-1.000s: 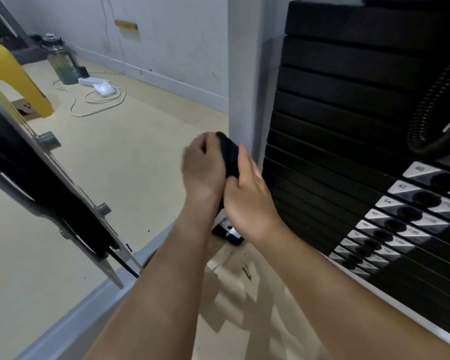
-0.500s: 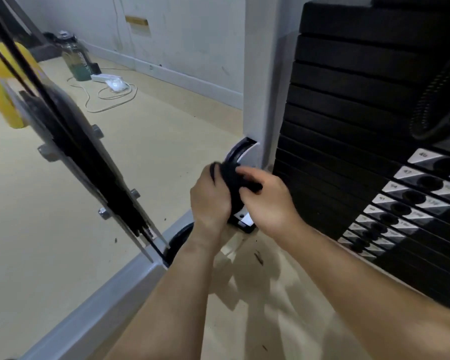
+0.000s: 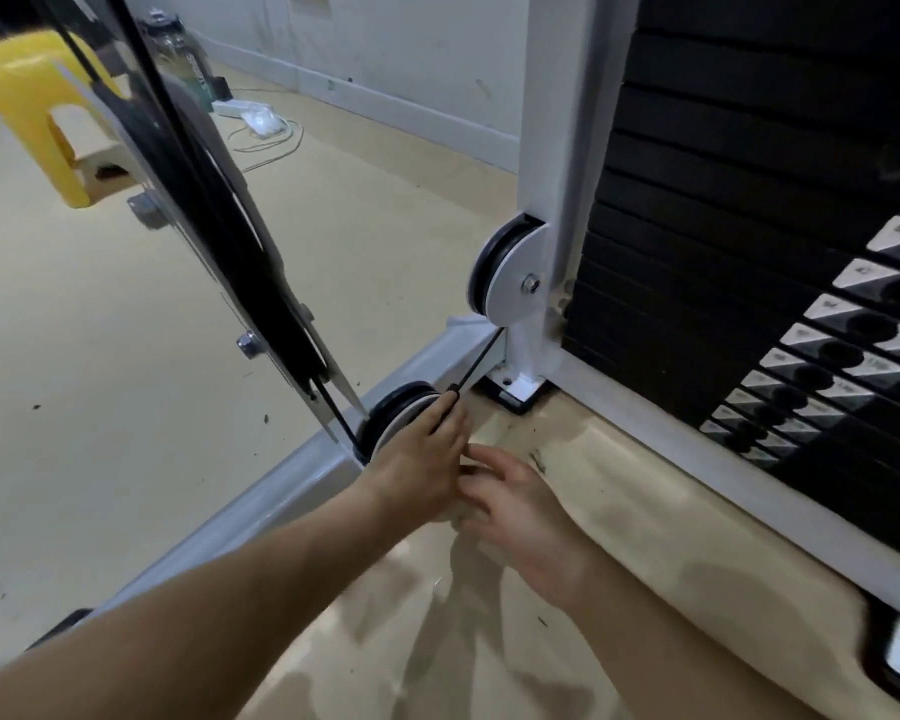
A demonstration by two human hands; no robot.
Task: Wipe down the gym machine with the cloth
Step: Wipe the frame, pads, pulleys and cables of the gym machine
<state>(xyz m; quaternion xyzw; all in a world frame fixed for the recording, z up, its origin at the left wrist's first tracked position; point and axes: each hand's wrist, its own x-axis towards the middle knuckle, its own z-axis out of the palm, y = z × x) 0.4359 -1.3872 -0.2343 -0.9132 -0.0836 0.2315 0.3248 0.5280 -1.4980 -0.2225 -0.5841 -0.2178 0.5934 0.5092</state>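
Hands (image 3: 418,459) (image 3: 521,507): two; pulleys (image 3: 510,275) (image 3: 392,410): seemingly two.

Below me, the beige floor (image 3: 100,433) carries the gym machine (image 3: 562,148) on its grey base rail (image 3: 261,506) and the white foot plate (image 3: 520,384) of its upright. Near the far wall lies what looks like a white power strip (image 3: 253,116) with a looped cord (image 3: 281,148), beside a clear jug (image 3: 191,59). Dark specks (image 3: 539,459) dot the floor near the foot plate.
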